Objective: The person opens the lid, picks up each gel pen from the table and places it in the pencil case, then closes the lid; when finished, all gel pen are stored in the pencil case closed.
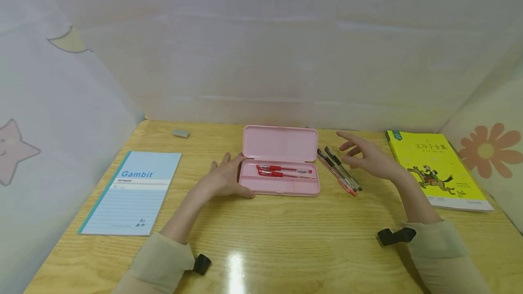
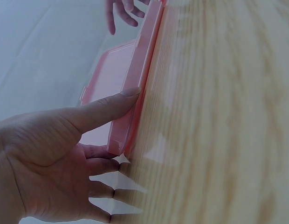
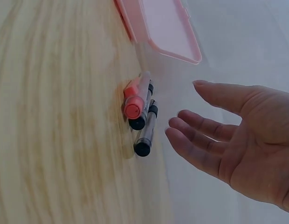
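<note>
Here, on the wooden table (image 1: 286,235), an open pink pencil case (image 1: 279,184) lying with its long axis running left to right, lid (image 1: 280,144) thrown back toward the far wall, two red pens (image 1: 282,171) resting lengthwise in the tray. Steadied at its left end by the left hand (image 1: 224,179): fingers straight and relaxed, thumb laid along the near rim, clasping nothing, palm down on the wood, as the left wrist view shows with the thumb (image 2: 105,109) pressed flat against the pink edge. Just right of the case, a small bunch of loose pens (image 1: 338,171), black and red, lying close together, slanted from far-left to near-right, so crossing the case's long axis at an angle. Above and slightly right of that bunch, the right hand (image 1: 367,157), hovering with fingers spread and gently bent, empty, touching none of them; in the right wrist view the fingertips (image 3: 178,134) near the pens' capped ends yet clearly apart. Plainly the nearer hand to the loose pens, with the case to their left. Farther off, a blue notebook (image 1: 132,192) on the left, a yellow book (image 1: 437,167) on the right, a small grey eraser (image 1: 181,133) near the far edge
</note>
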The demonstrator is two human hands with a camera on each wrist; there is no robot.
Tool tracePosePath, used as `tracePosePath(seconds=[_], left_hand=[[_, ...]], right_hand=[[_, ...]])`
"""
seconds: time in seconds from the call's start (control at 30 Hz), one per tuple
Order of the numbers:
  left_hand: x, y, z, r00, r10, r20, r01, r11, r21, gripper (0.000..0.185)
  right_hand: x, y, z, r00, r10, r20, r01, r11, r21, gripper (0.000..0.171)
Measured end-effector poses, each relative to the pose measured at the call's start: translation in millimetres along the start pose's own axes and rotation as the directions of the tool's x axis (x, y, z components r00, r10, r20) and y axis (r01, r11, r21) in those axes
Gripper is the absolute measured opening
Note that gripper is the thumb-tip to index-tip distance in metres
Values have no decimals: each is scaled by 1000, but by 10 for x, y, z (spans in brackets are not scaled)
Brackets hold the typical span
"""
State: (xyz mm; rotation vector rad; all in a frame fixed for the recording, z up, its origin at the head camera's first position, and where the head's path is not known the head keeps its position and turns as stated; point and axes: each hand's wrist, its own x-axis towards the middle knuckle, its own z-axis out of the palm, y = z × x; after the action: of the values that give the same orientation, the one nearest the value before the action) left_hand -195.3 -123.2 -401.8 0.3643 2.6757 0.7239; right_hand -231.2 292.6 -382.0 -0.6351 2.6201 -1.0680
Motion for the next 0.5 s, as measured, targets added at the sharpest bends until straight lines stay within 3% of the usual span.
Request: tracePosePath(seconds=[0.5], left_hand=[[-10, 4, -3, 1000, -1, 3, 1, 1000, -5, 109]], right_hand=[[21, 64, 66, 997, 1, 74, 9, 992, -129, 76]])
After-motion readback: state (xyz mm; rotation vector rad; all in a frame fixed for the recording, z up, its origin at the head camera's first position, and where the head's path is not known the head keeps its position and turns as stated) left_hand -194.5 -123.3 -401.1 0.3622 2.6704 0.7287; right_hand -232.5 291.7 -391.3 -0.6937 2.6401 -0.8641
